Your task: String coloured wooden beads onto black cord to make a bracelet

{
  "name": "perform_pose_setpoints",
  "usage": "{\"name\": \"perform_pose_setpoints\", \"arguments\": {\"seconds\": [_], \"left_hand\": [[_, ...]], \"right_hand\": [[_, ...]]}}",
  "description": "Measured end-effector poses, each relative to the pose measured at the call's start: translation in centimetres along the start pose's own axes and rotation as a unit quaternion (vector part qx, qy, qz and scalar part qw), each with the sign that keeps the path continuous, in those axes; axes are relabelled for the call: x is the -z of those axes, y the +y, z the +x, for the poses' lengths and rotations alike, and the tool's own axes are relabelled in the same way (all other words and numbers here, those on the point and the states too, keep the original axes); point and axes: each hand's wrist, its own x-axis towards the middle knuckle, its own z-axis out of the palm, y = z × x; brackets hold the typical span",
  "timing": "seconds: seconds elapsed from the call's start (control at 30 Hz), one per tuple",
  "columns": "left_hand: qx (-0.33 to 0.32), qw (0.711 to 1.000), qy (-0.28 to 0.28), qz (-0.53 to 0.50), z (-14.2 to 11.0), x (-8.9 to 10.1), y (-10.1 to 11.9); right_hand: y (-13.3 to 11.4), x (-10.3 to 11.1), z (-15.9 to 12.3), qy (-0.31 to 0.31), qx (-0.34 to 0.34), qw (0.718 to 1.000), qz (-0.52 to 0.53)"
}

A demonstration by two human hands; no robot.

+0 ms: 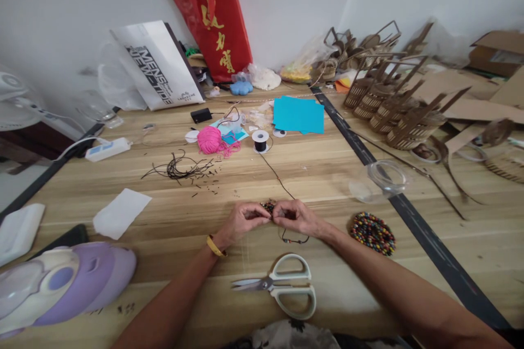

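Observation:
My left hand (244,217) and my right hand (298,217) meet above the table, thumb and fingers pinched and their tips almost touching. Thin black cord (273,168) runs from a white-flanged spool (260,144) to my right hand, and a loop of it with a few small beads (289,240) hangs below that hand. What the left fingertips pinch is too small to make out. A small cluster of multicoloured beads (268,206) shows just behind the fingertips, partly hidden. Scissors (270,284) with pale handles lie nearer me, blades spread slightly and pointing left.
A coil of coloured beads (373,233) lies beside my right forearm. Black cord lengths (178,168) with cut bits, pink yarn (210,140) and blue sheets (298,115) lie farther back. Woven baskets (413,125) stand right; a purple-and-white device (88,278) sits left.

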Motion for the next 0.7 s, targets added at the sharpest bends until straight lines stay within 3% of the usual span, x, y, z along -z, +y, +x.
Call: {"name": "perform_pose_setpoints", "arguments": {"seconds": [0.37, 0.7], "left_hand": [[0.005, 1.000, -0.009, -0.008, -0.04, -0.10, 0.03], [0.053, 0.998, 0.002, -0.046, -0.11, -0.35, 0.09]], "right_hand": [[0.07, -0.02, 0.06, 0.001, 0.004, 1.000, -0.001], [0.19, -0.15, 0.15, 0.000, 0.001, 1.000, 0.015]]}}
